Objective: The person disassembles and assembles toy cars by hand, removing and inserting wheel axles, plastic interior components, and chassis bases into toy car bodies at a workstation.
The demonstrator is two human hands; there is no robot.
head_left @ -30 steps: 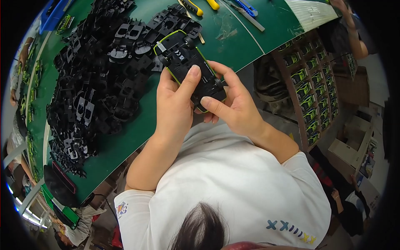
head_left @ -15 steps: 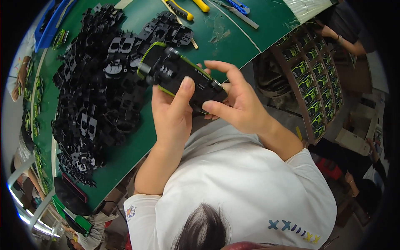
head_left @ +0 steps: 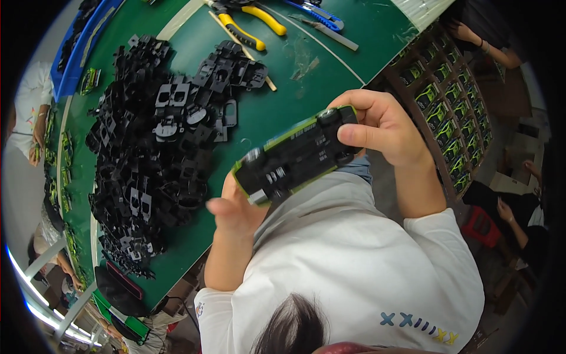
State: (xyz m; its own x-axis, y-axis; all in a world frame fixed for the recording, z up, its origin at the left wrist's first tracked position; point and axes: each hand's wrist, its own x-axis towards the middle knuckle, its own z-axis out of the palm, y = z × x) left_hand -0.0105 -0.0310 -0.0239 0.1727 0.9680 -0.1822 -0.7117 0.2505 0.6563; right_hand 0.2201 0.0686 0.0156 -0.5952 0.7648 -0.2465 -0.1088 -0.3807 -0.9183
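Observation:
A black and lime-green toy car [head_left: 298,156], its dark underside turned up, is held at a slant in front of my shirt. My right hand [head_left: 383,130] grips its right end, with the thumb pressed on the underside and the fingers around the far edge. At the car's lower left end, my left hand [head_left: 239,206] has its thumb stretched away to the left, slightly blurred. Its other fingers are partly hidden behind the car, and I cannot tell whether they touch it.
A large pile of black plastic parts [head_left: 147,177] covers the left of the green table [head_left: 283,106]. Yellow-handled pliers [head_left: 247,35], a stick [head_left: 259,71] and a blue cutter knife [head_left: 324,20] lie at the back. A box of lime-green pieces [head_left: 451,106] stands right. Other people work on both sides.
The toy car has turned and come lower, its left end swinging down. My left thumb has come off it and spread outward. My right hand has moved right, still gripping its end.

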